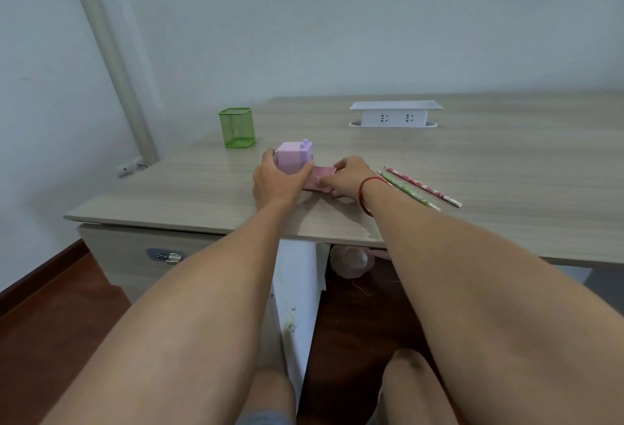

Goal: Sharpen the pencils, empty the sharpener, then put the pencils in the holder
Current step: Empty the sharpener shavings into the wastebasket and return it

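Note:
A purple box-shaped pencil sharpener (pixel 293 156) stands on the wooden desk (pixel 472 168), and my left hand (pixel 277 181) grips it from the left and front. Its pink shavings drawer (pixel 319 177) sticks out to the right at the base, pinched by the fingers of my right hand (pixel 347 176). Patterned pencils lie just right of my right wrist: a green one (pixel 407 188) and a pink one (pixel 425 187) are plain, a third is mostly hidden by my arm. The green mesh pencil holder (pixel 236 127) stands at the desk's back left, apart from both hands.
A white pop-up socket box (pixel 395 115) sits at the desk's back middle. The desk's front edge runs under my forearms. Below it are a drawer unit with a lock (pixel 167 257), a white panel and a pinkish object on the dark floor.

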`<action>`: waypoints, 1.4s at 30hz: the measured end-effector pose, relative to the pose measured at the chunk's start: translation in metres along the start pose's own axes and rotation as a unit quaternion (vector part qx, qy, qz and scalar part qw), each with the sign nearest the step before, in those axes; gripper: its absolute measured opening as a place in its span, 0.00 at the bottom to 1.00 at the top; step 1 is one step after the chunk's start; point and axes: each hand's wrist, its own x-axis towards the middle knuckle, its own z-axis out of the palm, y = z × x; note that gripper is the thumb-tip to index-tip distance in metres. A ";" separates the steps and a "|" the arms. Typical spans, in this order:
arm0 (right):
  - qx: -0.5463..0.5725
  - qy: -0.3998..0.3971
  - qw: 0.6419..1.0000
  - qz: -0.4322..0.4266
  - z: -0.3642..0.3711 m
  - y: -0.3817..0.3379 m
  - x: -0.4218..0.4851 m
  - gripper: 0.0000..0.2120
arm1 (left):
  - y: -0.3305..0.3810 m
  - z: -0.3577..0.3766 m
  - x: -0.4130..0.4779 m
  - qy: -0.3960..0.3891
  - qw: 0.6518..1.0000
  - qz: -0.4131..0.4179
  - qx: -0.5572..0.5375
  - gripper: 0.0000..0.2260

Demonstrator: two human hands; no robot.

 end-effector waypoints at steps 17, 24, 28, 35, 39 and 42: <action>0.002 -0.023 0.999 -0.031 0.002 0.005 0.004 0.29 | -0.004 0.000 0.005 -0.028 1.000 -0.007 0.007 0.30; 0.006 -0.011 0.999 -0.035 0.002 0.007 0.002 0.27 | -0.004 0.001 0.006 -0.044 0.999 0.007 -0.003 0.25; 0.017 -0.023 0.999 -0.041 0.001 0.007 -0.001 0.31 | -0.002 0.000 0.008 0.009 0.994 -0.081 -0.070 0.27; 0.008 -0.032 0.999 -0.030 0.003 0.008 0.006 0.34 | -0.008 0.006 0.015 0.009 0.995 -0.087 -0.051 0.25; 0.017 -0.025 0.999 -0.043 0.006 0.010 0.009 0.28 | -0.004 0.003 0.012 0.003 0.996 -0.087 -0.036 0.28; 0.008 -0.026 0.998 -0.051 0.009 0.010 0.008 0.29 | -0.005 0.002 0.011 0.002 0.996 -0.085 -0.033 0.28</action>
